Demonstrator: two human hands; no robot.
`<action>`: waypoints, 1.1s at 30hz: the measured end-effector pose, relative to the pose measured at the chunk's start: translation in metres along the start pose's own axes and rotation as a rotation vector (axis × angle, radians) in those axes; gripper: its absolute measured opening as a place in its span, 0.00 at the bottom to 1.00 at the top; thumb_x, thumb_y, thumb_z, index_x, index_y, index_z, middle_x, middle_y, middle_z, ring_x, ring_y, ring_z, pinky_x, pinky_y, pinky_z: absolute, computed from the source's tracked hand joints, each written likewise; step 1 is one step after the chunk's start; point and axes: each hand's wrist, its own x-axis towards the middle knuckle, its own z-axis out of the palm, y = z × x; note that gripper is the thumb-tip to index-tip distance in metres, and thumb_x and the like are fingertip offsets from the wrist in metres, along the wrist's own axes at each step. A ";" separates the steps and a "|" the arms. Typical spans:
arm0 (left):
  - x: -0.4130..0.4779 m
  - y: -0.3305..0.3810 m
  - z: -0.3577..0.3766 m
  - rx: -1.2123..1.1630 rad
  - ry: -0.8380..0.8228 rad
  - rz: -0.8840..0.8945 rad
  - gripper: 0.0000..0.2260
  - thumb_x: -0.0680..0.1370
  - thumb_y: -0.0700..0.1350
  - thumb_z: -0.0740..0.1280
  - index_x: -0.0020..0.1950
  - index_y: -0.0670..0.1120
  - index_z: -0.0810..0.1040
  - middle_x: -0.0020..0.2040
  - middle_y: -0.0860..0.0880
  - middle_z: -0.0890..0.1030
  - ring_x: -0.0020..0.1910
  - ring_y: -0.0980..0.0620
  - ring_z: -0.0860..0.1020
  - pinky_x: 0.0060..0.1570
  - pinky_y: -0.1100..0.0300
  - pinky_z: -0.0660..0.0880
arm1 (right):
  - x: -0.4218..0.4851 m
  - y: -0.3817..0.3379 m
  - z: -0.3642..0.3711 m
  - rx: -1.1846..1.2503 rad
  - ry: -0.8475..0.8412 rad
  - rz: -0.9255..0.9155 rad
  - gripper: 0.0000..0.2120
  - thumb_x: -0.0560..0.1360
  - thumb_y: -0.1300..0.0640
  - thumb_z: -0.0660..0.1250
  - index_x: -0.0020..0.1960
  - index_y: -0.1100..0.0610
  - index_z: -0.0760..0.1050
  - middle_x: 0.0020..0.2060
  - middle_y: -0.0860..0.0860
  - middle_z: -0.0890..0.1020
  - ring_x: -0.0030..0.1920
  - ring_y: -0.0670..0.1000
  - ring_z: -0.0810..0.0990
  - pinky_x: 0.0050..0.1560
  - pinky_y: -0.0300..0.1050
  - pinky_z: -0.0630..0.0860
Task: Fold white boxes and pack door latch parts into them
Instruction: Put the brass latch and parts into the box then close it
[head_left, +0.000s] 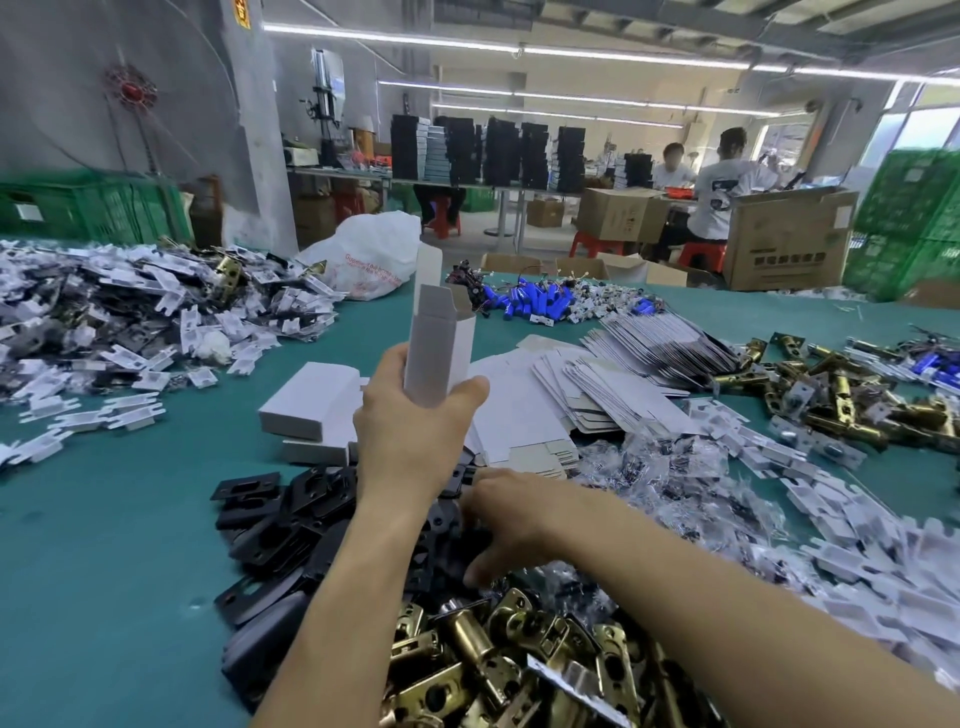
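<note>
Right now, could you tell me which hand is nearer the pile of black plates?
Right. The right hand reaches into the black plates; the left hand is above them, gripping the upright white box.

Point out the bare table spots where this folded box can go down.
Widest bare mat: left, between the white clip heap and the black plates. A smaller strip lies between the plastic bag and the closed boxes. Centre and right are crowded with flat blanks and brass latches.

Packing factory (latch heaps (493, 665), crates (909, 218))
</note>
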 end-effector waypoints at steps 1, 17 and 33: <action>0.000 0.000 0.000 -0.003 -0.001 0.002 0.22 0.62 0.59 0.74 0.54 0.55 0.78 0.44 0.57 0.82 0.45 0.49 0.82 0.45 0.42 0.82 | 0.000 -0.001 0.000 -0.011 0.021 0.004 0.25 0.68 0.43 0.77 0.57 0.56 0.76 0.55 0.50 0.76 0.54 0.52 0.77 0.50 0.47 0.75; -0.002 0.000 0.002 -0.124 -0.070 0.000 0.12 0.71 0.50 0.78 0.48 0.59 0.77 0.47 0.54 0.82 0.47 0.48 0.81 0.30 0.58 0.80 | -0.049 0.025 -0.021 0.464 0.204 0.052 0.11 0.74 0.58 0.74 0.49 0.50 0.73 0.38 0.49 0.82 0.30 0.47 0.81 0.32 0.44 0.80; -0.003 -0.005 0.006 -0.154 -0.148 -0.002 0.13 0.74 0.47 0.76 0.55 0.55 0.78 0.49 0.51 0.82 0.45 0.47 0.82 0.28 0.62 0.78 | -0.070 0.041 -0.002 0.079 0.139 0.170 0.19 0.69 0.43 0.75 0.57 0.49 0.79 0.54 0.45 0.74 0.56 0.45 0.73 0.61 0.45 0.74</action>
